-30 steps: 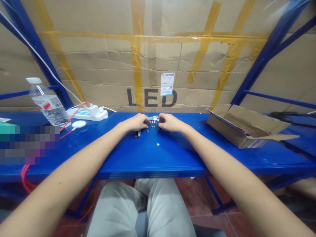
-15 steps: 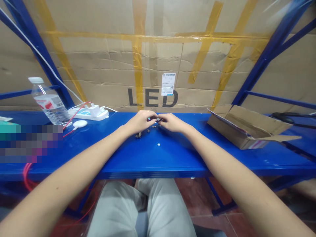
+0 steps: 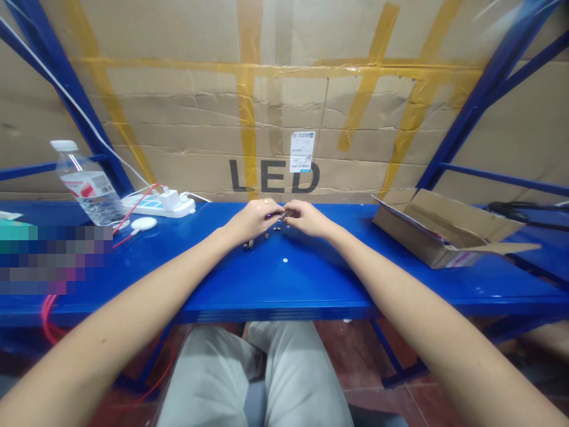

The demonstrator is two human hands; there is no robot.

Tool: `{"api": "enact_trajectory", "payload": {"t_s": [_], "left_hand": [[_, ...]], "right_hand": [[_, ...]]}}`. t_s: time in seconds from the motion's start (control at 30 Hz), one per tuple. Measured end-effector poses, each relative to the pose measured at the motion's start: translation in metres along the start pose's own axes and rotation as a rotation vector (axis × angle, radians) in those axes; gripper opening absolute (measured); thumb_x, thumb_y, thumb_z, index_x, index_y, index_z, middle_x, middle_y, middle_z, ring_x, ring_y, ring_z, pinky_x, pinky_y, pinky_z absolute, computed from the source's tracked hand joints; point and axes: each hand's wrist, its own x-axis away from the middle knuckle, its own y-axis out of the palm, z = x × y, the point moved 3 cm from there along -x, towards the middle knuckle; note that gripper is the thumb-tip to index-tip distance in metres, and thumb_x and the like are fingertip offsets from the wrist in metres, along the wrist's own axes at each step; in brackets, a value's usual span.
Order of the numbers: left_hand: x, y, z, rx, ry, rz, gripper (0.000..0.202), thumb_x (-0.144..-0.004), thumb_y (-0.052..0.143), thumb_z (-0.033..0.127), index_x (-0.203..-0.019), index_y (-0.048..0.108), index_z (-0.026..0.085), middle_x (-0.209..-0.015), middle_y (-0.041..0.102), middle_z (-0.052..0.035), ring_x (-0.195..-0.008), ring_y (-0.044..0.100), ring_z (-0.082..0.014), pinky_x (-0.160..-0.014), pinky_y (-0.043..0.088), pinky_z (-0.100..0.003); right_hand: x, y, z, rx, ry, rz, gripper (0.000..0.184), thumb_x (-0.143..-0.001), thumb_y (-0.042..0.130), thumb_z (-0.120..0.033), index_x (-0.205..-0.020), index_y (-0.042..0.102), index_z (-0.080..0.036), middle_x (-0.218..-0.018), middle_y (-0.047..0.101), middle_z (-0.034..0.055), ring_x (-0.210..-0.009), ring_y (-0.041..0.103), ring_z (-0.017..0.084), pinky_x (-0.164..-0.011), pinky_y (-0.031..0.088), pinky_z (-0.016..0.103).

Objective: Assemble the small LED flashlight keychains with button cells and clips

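Both my hands meet at the far middle of the blue shelf top [image 3: 275, 284]. My left hand [image 3: 254, 218] and my right hand [image 3: 306, 218] pinch a small dark part [image 3: 284, 214] between their fingertips, just above the surface. Under the left hand lie two small dark cylinders [image 3: 248, 244] side by side. A few tiny metal pieces [image 3: 268, 235] lie scattered near them. One small white disc [image 3: 285, 260] lies alone nearer to me. What exactly the pinched part is stays too small to tell.
A water bottle [image 3: 89, 187], a white power strip [image 3: 159, 203] with red and white cables, and a white puck [image 3: 143, 223] stand at the left. An open cardboard box [image 3: 444, 228] sits at the right. A large taped carton marked LED [image 3: 275, 118] forms the back wall.
My hands have lifted slightly from the surface and drawn together, fingertips now meeting on a small part. The green-striped item seen between them earlier is no longer visible.
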Motion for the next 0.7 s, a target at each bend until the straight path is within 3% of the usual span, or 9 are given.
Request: {"api": "enact_trajectory", "payload": {"t_s": [0.5, 0.7], "left_hand": [[0.0008, -0.0008, 0.0021, -0.031, -0.067, -0.036, 0.013, -0.093, 0.058, 0.022, -0.102, 0.067, 0.017, -0.090, 0.071, -0.0055, -0.084, 0.067, -0.0162, -0.077, 0.053, -0.029], [0.0006, -0.0015, 0.0035, -0.024, -0.095, -0.069, 0.012, -0.092, 0.057, 0.019, -0.101, 0.065, 0.017, -0.092, 0.071, -0.0057, -0.085, 0.067, -0.0164, -0.079, 0.053, -0.030]], "right_hand": [[-0.0004, 0.0018, 0.0008, -0.159, 0.049, 0.003, 0.012, -0.080, 0.062, -0.020, -0.090, 0.068, -0.015, -0.085, 0.068, 0.0044, -0.080, 0.062, 0.018, -0.076, 0.049, 0.032], [0.0001, -0.0039, -0.0009, 0.006, -0.024, 0.090, 0.020, -0.076, 0.060, -0.010, -0.090, 0.072, -0.017, -0.088, 0.063, 0.0047, -0.083, 0.061, 0.018, -0.079, 0.049, 0.033]]}}
